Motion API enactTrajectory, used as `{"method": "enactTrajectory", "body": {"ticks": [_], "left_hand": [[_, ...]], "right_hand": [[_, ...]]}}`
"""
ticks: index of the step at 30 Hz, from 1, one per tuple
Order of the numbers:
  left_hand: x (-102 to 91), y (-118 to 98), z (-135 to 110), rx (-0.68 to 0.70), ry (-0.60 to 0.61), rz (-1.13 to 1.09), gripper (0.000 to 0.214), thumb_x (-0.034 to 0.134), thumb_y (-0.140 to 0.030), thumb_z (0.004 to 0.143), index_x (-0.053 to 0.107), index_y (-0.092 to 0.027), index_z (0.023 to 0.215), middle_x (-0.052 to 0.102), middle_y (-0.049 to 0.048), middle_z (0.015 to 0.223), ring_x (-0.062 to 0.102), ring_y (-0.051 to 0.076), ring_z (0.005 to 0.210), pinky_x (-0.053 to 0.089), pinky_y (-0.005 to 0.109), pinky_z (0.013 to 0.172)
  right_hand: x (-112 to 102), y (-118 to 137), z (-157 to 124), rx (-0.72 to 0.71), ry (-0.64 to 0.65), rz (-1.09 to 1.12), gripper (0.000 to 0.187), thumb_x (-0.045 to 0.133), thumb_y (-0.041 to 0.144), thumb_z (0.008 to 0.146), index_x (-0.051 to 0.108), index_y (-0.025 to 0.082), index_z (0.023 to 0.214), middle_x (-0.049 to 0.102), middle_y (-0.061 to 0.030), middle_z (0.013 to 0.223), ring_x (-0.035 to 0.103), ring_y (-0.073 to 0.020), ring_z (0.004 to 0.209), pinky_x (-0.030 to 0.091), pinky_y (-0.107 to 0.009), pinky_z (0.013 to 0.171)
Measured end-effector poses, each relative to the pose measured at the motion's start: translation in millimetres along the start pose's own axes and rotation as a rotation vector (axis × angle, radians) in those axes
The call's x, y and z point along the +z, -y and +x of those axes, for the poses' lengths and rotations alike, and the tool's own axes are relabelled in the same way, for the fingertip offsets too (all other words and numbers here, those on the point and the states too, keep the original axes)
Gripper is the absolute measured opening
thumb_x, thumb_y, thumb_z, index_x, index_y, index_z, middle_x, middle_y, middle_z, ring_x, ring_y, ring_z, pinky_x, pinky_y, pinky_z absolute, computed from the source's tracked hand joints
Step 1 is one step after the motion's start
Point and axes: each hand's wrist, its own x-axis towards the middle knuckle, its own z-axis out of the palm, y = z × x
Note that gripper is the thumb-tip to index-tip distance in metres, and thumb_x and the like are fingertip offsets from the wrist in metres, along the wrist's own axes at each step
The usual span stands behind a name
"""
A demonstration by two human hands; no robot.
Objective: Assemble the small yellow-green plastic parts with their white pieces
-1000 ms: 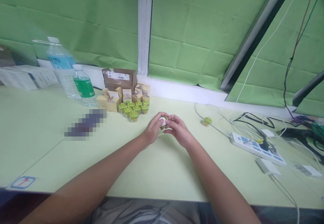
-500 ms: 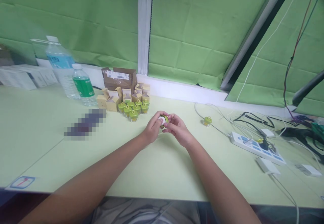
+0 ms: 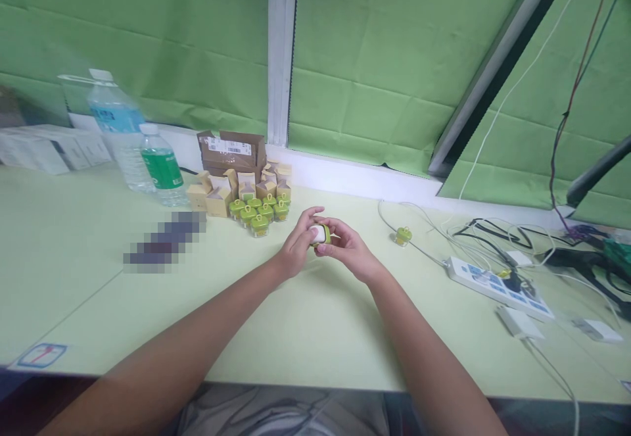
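Note:
Between both hands, above the table, is a small green-rimmed piece with a white face (image 3: 320, 233). It is like the jar lids in colour, but I cannot make out whether a jar is attached. My left hand (image 3: 296, 246) is closed on its left side, thumb on the white face and a finger stretched out above. My right hand (image 3: 351, 248) grips the right side between thumb and fingers. Beyond my left hand stands a cluster of small clear jars with green looped lids (image 3: 259, 225). A single similar jar (image 3: 403, 236) stands to the right.
Opened small cartons (image 3: 218, 202) and a brown cardboard box (image 3: 231, 153) stand behind the jars. Left are a large bottle (image 3: 118, 120), a green-labelled bottle (image 3: 162, 168) and a blurred-out object (image 3: 165, 242). Right lie a power strip (image 3: 497, 288), a white adapter (image 3: 520, 323) and tangled cables.
The held piece has turned so that more of its white face shows. My left fingers have loosened and lifted at the top, and my right hand has shifted its grip around it.

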Motion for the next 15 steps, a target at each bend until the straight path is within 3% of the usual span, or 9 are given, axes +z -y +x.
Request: {"method": "enactTrajectory", "body": {"ticks": [15], "left_hand": [[-1.4,-1.1,2.4,0.014,-0.029,-0.113,0.036,0.049,-0.042,0.093,0.056,-0.019,0.121,0.058,0.0077,0.113,0.057,0.022,0.098,0.048,0.029,0.076]], "right_hand": [[-4.1,-7.0,0.2,0.008,0.011,0.13,0.047,0.079,0.029,0.076,0.056,0.033,0.117,0.06,-0.0002,0.11,0.062,-0.0165,0.094,0.055,-0.04,0.09]]}}
